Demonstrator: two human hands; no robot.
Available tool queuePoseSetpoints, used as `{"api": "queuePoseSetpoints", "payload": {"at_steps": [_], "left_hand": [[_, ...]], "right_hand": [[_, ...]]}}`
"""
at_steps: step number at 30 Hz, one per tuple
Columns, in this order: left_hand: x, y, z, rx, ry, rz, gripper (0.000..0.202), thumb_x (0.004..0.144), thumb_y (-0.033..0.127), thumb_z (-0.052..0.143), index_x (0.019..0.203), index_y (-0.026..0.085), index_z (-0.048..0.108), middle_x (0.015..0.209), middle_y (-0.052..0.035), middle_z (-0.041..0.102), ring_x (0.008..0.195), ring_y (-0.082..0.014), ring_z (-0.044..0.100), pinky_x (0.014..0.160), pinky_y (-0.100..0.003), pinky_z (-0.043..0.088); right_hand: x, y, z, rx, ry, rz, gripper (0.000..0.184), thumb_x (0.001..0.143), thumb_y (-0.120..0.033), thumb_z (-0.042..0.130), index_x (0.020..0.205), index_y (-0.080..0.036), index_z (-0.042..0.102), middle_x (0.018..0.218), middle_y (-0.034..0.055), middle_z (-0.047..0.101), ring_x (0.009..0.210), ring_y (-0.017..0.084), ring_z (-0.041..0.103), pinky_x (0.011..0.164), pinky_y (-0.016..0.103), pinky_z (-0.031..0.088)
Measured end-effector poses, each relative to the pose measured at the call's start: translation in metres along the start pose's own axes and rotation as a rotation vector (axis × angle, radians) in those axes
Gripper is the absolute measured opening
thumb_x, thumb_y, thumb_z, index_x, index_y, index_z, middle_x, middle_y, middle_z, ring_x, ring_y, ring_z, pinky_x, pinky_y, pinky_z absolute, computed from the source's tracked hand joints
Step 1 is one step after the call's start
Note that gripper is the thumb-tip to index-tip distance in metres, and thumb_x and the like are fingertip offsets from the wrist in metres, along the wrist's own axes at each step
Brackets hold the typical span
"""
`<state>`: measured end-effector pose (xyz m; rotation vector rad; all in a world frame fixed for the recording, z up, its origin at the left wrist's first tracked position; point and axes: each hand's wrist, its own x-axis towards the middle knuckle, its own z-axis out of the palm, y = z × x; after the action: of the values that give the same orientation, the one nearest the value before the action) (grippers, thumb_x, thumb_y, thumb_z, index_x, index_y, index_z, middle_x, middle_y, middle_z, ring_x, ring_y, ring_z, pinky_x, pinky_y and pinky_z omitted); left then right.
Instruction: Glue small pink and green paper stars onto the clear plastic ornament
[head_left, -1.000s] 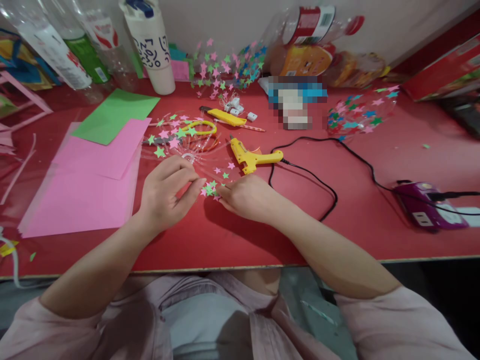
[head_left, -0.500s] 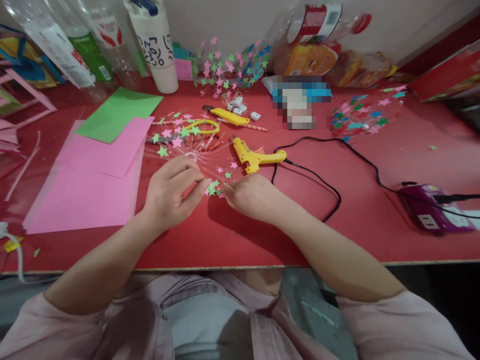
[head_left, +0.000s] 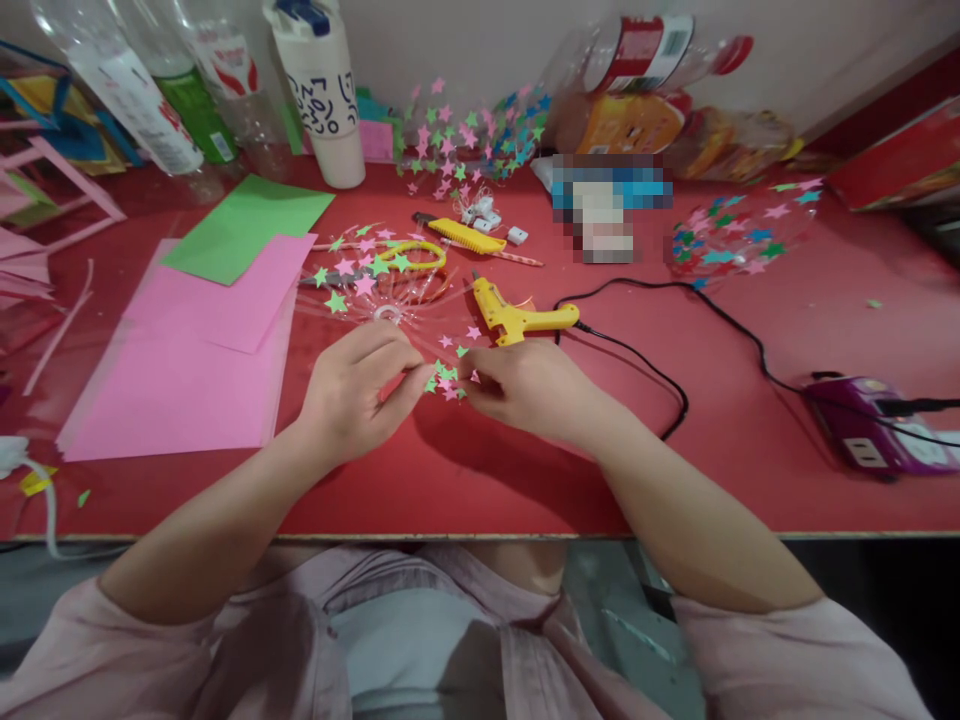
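Note:
A clear plastic piece cut into thin fanned strips (head_left: 387, 313), tipped with pink and green paper stars, rests on the red table. At its near side, several stars (head_left: 445, 374) are bunched between my two hands. My left hand (head_left: 361, 388) is closed, thumb and index finger pinching at the left of this bunch. Opposite it, my right hand (head_left: 534, 390) has its fingers drawn together at the bunch's right edge; what exactly lies between them is hidden. Just beyond the right hand lies a yellow glue gun (head_left: 517, 315).
Pink paper (head_left: 187, 380) and green paper (head_left: 247, 228) lie left. Behind are a yellow cutter (head_left: 469, 236), yellow-handled scissors (head_left: 420, 256) and a white tumbler (head_left: 334, 130). Another starred plastic piece (head_left: 739, 240) sits right, near a black cord (head_left: 739, 325) and purple power strip (head_left: 874, 425).
Both hands have shifted slightly right along the starred strips. My right hand has turned a little, showing a gap behind its fingertips. The whole view has also shifted slightly.

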<state>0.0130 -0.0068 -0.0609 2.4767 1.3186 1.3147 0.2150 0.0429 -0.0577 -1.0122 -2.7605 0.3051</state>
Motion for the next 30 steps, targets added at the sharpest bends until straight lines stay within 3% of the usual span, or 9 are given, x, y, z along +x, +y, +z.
{"api": "queuePoseSetpoints", "payload": {"at_steps": [4,9,14,19,25,28,30], "left_hand": [[-0.003,0.004,0.002,-0.060,-0.092,-0.058,0.019,0.087,0.019,0.052,0.069,0.017,0.058,0.059,0.0019,0.054,0.054,-0.0096,0.047,0.054,-0.023,0.039],[-0.003,0.013,0.005,-0.209,-0.121,-0.178,0.018,0.089,0.021,0.050,0.077,0.018,0.064,0.061,0.0016,0.059,0.056,-0.0096,0.054,0.055,-0.022,0.042],[0.000,0.016,0.003,-0.356,-0.082,-0.282,0.016,0.088,0.020,0.052,0.076,0.019,0.062,0.064,0.0020,0.062,0.058,-0.0094,0.054,0.055,-0.021,0.043],[-0.001,0.015,0.003,-0.367,-0.072,-0.289,0.018,0.084,0.014,0.052,0.068,0.019,0.058,0.059,0.0033,0.057,0.055,-0.0086,0.050,0.053,-0.021,0.039],[-0.003,0.017,0.003,-0.388,-0.122,-0.299,0.014,0.084,0.017,0.053,0.071,0.018,0.059,0.061,0.0024,0.058,0.056,-0.0094,0.051,0.052,-0.021,0.039],[-0.003,0.018,0.001,-0.380,-0.111,-0.307,0.013,0.083,0.016,0.053,0.071,0.019,0.058,0.062,0.0025,0.057,0.056,-0.0091,0.050,0.052,-0.021,0.039],[-0.003,0.017,-0.001,-0.361,-0.064,-0.326,0.013,0.083,0.015,0.053,0.071,0.019,0.057,0.062,0.0027,0.056,0.056,-0.0089,0.050,0.052,-0.021,0.039]], "right_hand": [[-0.004,-0.004,-0.004,0.214,0.235,-0.046,0.011,0.082,-0.021,0.051,0.081,-0.018,0.061,0.056,-0.0042,0.057,0.049,0.007,0.045,0.055,0.021,0.031],[-0.009,-0.012,0.001,0.011,0.444,-0.221,0.019,0.089,-0.021,0.044,0.083,-0.020,0.063,0.058,-0.0022,0.061,0.053,0.009,0.051,0.058,0.024,0.037],[-0.010,-0.013,0.002,-0.051,0.461,-0.280,0.021,0.092,-0.023,0.044,0.091,-0.020,0.065,0.056,-0.0018,0.060,0.051,0.010,0.051,0.055,0.025,0.037],[-0.008,-0.018,-0.003,0.214,0.502,-0.179,0.013,0.090,-0.025,0.051,0.087,-0.018,0.062,0.055,-0.0062,0.054,0.045,0.006,0.043,0.052,0.019,0.035],[-0.008,-0.027,-0.003,0.501,0.400,-0.093,0.011,0.085,-0.017,0.052,0.074,-0.017,0.055,0.054,-0.0080,0.049,0.047,0.004,0.042,0.050,0.016,0.034],[-0.007,-0.016,-0.009,0.433,0.316,-0.154,0.014,0.088,-0.023,0.050,0.079,-0.018,0.059,0.059,-0.0055,0.056,0.051,0.006,0.047,0.054,0.018,0.036],[-0.005,0.001,-0.014,0.231,0.267,-0.108,0.017,0.089,-0.024,0.047,0.086,-0.018,0.063,0.073,0.0000,0.065,0.063,0.010,0.055,0.063,0.022,0.039]]}}
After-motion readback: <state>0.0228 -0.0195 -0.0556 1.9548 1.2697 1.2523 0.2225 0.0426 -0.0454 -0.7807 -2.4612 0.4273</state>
